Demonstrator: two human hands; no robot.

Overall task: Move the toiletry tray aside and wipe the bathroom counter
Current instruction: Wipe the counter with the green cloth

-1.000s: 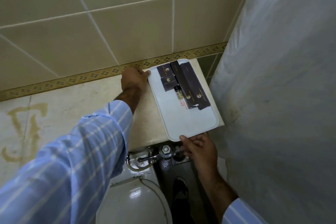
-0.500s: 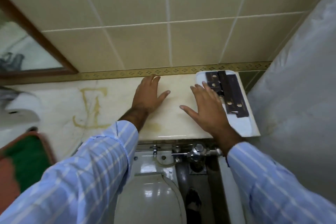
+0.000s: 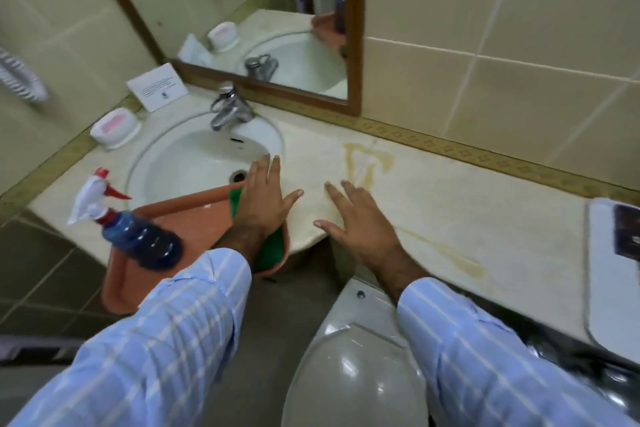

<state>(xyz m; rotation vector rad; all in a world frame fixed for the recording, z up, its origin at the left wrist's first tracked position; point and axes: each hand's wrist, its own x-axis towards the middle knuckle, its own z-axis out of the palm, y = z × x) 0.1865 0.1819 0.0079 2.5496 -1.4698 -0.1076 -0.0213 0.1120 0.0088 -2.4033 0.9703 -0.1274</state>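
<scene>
The white toiletry tray (image 3: 604, 274) lies at the far right end of the marble counter (image 3: 450, 211), with dark boxes (image 3: 627, 236) on it, partly cut off by the frame edge. A yellow-brown stain (image 3: 367, 163) marks the counter's middle. My left hand (image 3: 265, 198) hovers with fingers spread over a green cloth (image 3: 268, 253) that lies in an orange tray (image 3: 180, 222) at the sink's front. My right hand (image 3: 353, 222) is spread flat over the counter near the stain, holding nothing.
A blue spray bottle (image 3: 138, 236) with a white and red trigger lies in the orange tray. The white sink (image 3: 194, 156) with its tap (image 3: 227, 107), a soap dish (image 3: 114, 126) and a card (image 3: 157, 87) are at the left. A toilet (image 3: 353, 364) stands below the counter.
Both hands let go of the white tray and swept left along the counter. The view turned left, bringing the sink, orange tray and spray bottle into sight.
</scene>
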